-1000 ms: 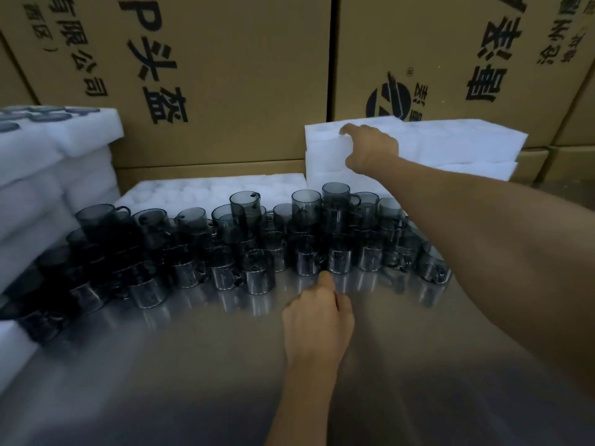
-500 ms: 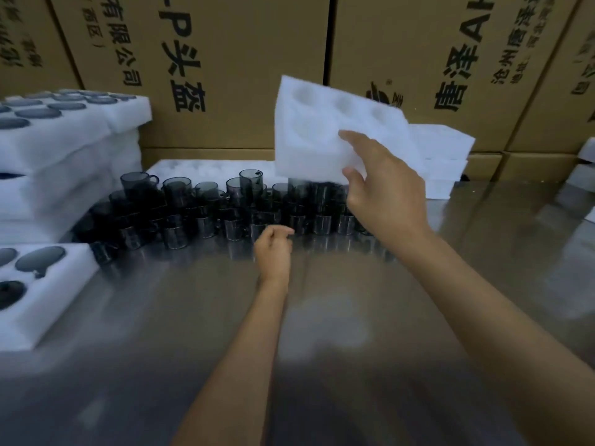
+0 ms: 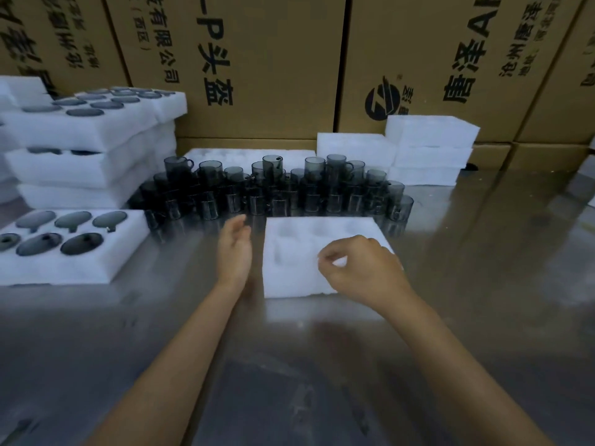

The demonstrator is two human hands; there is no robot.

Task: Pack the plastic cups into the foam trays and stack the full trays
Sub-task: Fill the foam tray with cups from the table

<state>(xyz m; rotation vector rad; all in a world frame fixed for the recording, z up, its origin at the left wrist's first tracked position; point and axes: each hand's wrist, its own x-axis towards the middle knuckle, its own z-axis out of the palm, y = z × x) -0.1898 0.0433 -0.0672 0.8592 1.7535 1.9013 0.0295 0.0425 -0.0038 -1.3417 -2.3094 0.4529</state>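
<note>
A packing area in a factory or warehouse is shown: printed cartons (image 3: 264,62) are stacked beyond the fingers (image 3: 325,256), and foam trays (image 3: 87,130) and massed cups (image 3: 277,191) are laid on a steel table (image 3: 289,365)

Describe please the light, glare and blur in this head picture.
Head view: dim light; the steel table carries soft glare and reflections; the white foam tray is overexposed, its pockets faint; the left hand is slightly motion-blurred; wide-angle distortion tilts the cardboard boxes.

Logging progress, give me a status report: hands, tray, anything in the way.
Left hand open beside empty foam tray. Right hand over tray, fingers curled, grip unclear. Cups crowd just behind; nothing blocking.
</note>
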